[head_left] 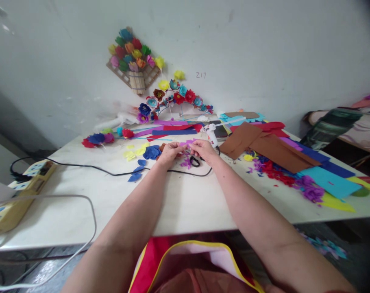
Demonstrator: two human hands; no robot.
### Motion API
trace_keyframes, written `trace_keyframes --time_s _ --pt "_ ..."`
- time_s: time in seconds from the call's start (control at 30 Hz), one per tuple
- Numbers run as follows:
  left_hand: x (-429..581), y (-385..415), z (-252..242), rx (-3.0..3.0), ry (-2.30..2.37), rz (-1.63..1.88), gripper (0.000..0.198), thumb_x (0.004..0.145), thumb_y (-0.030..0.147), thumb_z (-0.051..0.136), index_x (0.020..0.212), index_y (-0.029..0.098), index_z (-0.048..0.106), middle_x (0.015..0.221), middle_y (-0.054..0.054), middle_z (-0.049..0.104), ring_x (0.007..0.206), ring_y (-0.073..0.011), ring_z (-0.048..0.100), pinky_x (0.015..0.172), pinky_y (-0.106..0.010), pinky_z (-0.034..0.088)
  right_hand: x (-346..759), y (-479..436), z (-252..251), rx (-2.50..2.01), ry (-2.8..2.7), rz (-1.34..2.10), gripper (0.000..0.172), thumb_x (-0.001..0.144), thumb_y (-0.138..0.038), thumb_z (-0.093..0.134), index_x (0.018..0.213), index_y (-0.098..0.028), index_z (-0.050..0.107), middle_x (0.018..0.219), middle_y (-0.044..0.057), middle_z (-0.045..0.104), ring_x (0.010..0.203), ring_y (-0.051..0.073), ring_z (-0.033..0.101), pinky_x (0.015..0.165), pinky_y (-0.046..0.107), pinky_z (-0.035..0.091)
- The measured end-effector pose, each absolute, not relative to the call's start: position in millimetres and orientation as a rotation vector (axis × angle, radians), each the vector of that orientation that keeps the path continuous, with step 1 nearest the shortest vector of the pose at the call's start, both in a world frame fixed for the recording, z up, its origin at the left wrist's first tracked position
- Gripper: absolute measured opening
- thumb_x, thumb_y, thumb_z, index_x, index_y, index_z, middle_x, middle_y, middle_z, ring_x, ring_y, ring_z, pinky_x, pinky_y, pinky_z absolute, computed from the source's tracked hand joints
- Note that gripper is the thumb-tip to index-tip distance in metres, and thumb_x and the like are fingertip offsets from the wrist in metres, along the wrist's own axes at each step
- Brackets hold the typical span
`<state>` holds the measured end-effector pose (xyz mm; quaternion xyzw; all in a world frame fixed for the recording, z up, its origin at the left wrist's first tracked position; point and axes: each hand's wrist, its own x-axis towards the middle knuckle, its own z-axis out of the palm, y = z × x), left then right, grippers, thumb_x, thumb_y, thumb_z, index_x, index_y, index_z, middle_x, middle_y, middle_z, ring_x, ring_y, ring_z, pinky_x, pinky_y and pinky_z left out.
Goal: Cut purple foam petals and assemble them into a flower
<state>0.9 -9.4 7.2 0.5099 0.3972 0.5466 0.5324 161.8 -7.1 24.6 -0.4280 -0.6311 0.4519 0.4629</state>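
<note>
Between both hands, over the middle of the table, is a piece of purple crepe paper (187,143). My left hand (172,151) pinches its left end, and my right hand (202,149) pinches the right. Just below the fingers lie purple paper scraps (185,161) and the black handle of what looks like scissors (194,162). Blue paper petals (152,152) rest left of my left hand, with yellow petals (129,155) farther left. A white glue gun (212,134) stands just beyond my right hand. Small details of the purple piece are hidden by the fingers.
A black cord (96,167) crosses the table from a power strip (35,183) at the left. Brown paper sheets (273,148) and coloured scraps (275,173) cover the right side. Paper flowers (179,97) stand at the back; a flower basket (137,81) hangs on the wall.
</note>
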Motion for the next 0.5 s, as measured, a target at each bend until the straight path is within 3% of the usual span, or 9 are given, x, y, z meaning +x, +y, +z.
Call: trace_keyframes --time_s 0.4,0.5 --pt "-0.6 -8.7 8.8 1.189 0.968 1.364 0.038 0.049 0.041 0.085 0.058 0.015 0.06 0.059 0.0 0.062 0.051 -0.0082 0.052 0.05 -0.021 0.04 165.7 -0.7 23.1 -1.131 -1.558 1.021 0.025 0.077 -0.035 0.065 0.062 -0.018 0.052 0.05 -0.003 0.056 0.039 0.007 0.04 0.043 0.02 0.034" --pt "-1.5 -6.9 7.7 1.168 0.956 1.401 0.04 0.047 0.043 0.086 0.057 0.015 0.06 0.063 -0.002 0.066 0.055 -0.0093 0.055 0.051 -0.021 0.042 171.5 5.3 20.8 -1.307 -1.661 0.829 0.018 0.077 -0.029 0.063 0.065 -0.019 0.057 0.048 -0.003 0.055 0.045 0.011 0.048 0.048 0.022 0.037"
